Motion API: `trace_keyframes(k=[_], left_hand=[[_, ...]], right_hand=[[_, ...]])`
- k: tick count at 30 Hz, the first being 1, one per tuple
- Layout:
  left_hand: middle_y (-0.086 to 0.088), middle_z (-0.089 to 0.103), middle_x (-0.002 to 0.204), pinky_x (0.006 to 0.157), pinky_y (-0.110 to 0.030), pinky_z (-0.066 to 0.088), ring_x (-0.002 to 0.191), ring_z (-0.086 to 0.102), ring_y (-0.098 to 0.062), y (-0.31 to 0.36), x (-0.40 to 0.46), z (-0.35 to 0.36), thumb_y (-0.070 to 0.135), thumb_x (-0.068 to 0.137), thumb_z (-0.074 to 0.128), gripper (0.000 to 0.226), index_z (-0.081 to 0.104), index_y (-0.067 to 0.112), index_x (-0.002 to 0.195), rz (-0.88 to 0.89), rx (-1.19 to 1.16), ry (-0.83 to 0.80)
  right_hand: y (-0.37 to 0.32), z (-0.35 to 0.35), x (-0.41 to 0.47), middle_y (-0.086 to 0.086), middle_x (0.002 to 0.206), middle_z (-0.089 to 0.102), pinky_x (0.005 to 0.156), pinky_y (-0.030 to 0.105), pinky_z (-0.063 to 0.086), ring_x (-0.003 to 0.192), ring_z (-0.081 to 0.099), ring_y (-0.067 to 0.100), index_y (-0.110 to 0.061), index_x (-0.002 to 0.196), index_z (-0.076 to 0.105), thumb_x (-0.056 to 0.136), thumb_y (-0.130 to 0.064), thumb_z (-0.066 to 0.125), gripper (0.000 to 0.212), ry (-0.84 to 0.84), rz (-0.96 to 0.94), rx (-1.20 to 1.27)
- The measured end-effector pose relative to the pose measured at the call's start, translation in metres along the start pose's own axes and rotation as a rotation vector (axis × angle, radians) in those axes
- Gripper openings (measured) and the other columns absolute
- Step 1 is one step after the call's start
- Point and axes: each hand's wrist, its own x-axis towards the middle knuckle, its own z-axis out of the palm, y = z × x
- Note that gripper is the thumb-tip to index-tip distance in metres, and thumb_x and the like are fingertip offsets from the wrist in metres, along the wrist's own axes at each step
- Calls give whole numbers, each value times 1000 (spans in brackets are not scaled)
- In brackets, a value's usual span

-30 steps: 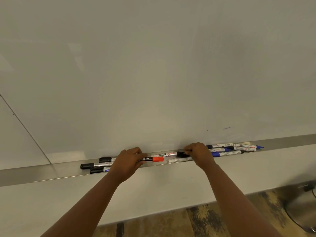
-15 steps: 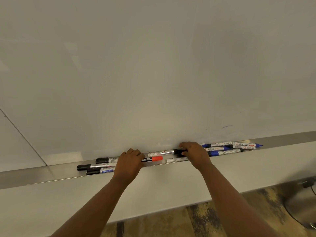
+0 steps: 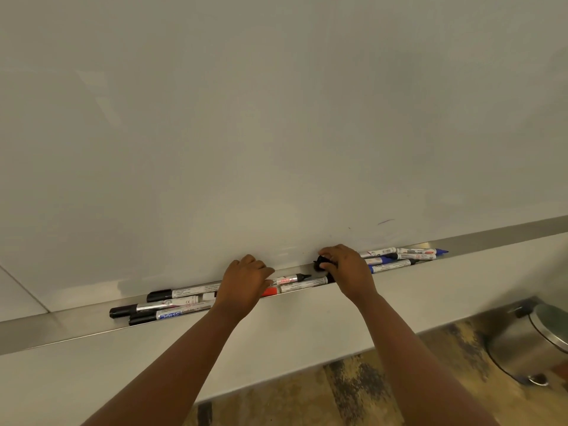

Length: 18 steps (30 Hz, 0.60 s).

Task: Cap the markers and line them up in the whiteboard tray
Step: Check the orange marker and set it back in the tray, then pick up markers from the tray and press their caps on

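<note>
Left hand is curling down over the markers in the middle of the whiteboard tray; whether it is gripping one I cannot tell, the fingers hiding what lies beneath. Right hand is pinching a black cap at its fingertips, just above the tray. Between the hands an uncapped black-tipped marker is lying with its nib bare, pointing right; an orange-capped marker and a silver-barrelled marker are lying just in front of it. Left of the hands, three black-capped markers are lying roughly parallel; the nearest is showing blue lettering, mirrored or upside down, not readable. Right of the hands, a cluster of blue markers is crossing loosely, labels too small to read. The whiteboard is carrying a faint stroke. Below right, a steel pedal bin is standing on patterned carpet.
</note>
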Motion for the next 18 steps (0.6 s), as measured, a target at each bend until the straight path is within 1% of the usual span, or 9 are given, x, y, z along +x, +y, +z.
trace_keyframes(k=[1,3,6,8,11,14,15,16,18], left_hand=[[-3,64,115,81,-32,38,109,49,-25,3,4,1,25,95,44,30,56,18,122,4,43,-37],[-3,64,114,78,-33,38,107,49,-24,9,11,3,21,95,43,27,55,18,120,36,142,-112],[-1,66,106,68,-31,40,102,51,-23,15,14,4,9,90,48,23,59,18,109,73,242,-175],[-2,66,103,63,-30,36,103,51,-22,16,18,5,4,87,49,24,59,17,104,67,264,-209],[-4,66,102,62,-31,33,103,51,-24,19,22,4,0,85,48,25,59,15,102,65,298,-246],[-5,65,105,63,-30,31,102,53,-25,19,24,6,-2,83,49,29,59,14,104,56,298,-277],[-5,65,103,63,-29,32,99,55,-24,20,23,4,-1,82,52,28,60,15,104,63,268,-257],[-3,67,97,60,-27,34,93,59,-22,21,21,-2,3,78,60,25,63,17,99,70,259,-241],[4,69,69,46,-18,40,67,64,-14,22,18,-15,15,54,83,26,70,21,76,122,229,-167]], right_hand=[[2,-1,-2,11,111,62,81,27,43,103,56,24,-10,113,61,88,-15,57,26,7,1,4],[6,-2,-6,9,111,60,76,22,41,100,58,22,-11,113,61,87,-15,58,27,31,13,10],[10,-1,-12,9,113,58,73,22,42,96,58,21,-11,113,61,87,-14,59,26,72,41,29],[13,-1,-16,8,114,57,71,20,40,95,58,20,-12,113,61,88,-13,58,26,93,50,28],[16,1,-20,9,113,58,72,19,39,96,58,21,-11,112,61,88,-12,57,25,109,49,39],[19,1,-23,7,113,60,72,17,37,98,59,21,-12,112,62,87,-11,58,25,117,56,48],[20,2,-23,6,113,61,72,16,36,99,59,20,-13,112,62,87,-11,58,25,126,61,63],[22,2,-24,5,111,63,72,15,37,97,60,19,-14,110,62,86,-11,60,24,142,69,97],[22,2,-25,4,104,67,70,13,41,91,63,17,-13,104,63,83,-8,64,22,182,102,212]])
